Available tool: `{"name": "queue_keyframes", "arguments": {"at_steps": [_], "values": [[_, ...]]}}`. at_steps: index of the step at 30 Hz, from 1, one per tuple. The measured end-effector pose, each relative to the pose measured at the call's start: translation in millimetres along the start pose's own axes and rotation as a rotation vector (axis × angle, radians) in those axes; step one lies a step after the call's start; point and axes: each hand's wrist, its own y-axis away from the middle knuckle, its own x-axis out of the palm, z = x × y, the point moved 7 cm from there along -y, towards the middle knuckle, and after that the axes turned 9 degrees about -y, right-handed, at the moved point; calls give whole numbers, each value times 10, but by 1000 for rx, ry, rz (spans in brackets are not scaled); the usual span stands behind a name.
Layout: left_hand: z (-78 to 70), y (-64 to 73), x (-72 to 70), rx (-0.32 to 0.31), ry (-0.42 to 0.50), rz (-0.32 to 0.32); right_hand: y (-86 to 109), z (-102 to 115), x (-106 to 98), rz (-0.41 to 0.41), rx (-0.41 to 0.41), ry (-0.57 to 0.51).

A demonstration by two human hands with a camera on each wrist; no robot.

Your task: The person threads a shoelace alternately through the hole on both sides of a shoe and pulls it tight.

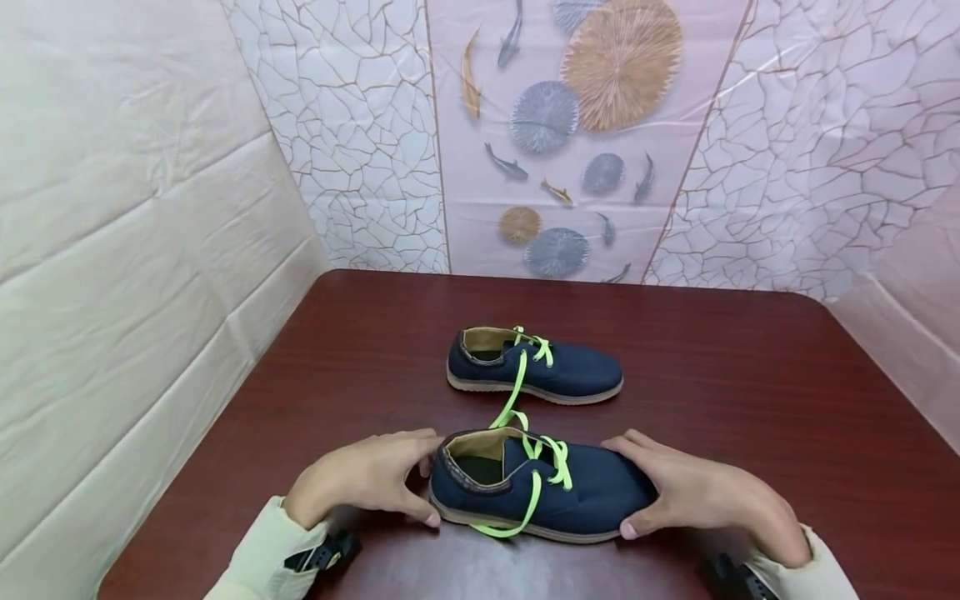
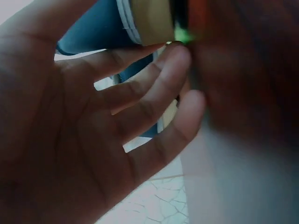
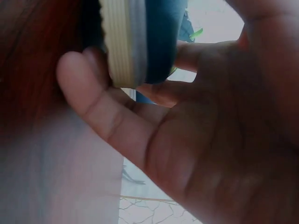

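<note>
A navy lace-up shoe (image 1: 600, 483) with neon-green laces (image 1: 558, 467) and a tan sole lies nearest me, toe to the right. My left hand (image 1: 375, 471) holds its heel end between thumb and fingers, with a gap left at the palm. Around the toe, my right hand (image 1: 697, 492) grips with the thumb on the near side and fingers on the far side. The left wrist view shows the fingers (image 2: 154, 102) by the tan sole (image 2: 152, 21). In the right wrist view, curled fingers (image 3: 117, 116) reach under the sole edge (image 3: 122, 46).
A matching navy shoe (image 1: 581, 371) stands behind, also toe right, and one of its green laces trails toward the near shoe. Both are on a dark red-brown table (image 1: 360, 358). Pale sheeting (image 1: 150, 208) hangs at the left, and a patterned backdrop (image 1: 360, 125) rises behind.
</note>
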Motion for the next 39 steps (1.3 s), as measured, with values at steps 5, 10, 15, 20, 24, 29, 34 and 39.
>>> {"name": "queue_keyframes", "arguments": {"at_steps": [5, 10, 15, 20, 24, 29, 34, 39], "values": [[70, -8, 63, 21, 39, -20, -18, -5, 54, 13, -41, -49], [107, -54, 76, 72, 83, -45, -27, -50, 34, 7, -57, -67], [102, -53, 67, 82, 79, -64, -45, -104, 28, 3, -57, -103], [119, -66, 63, 73, 59, -79, -50, -125, 8, -21, -93, -102], [117, -51, 73, 79, 52, -90, -43, -114, 21, -19, -111, -109], [100, -42, 65, 105, 24, -122, -22, -99, 20, -24, -128, -94], [104, -26, 45, 116, 1, -145, -36, -82, -1, -70, -137, -59], [127, -35, 22, 126, 30, -176, -59, -91, -70, -175, -111, -38]]}}
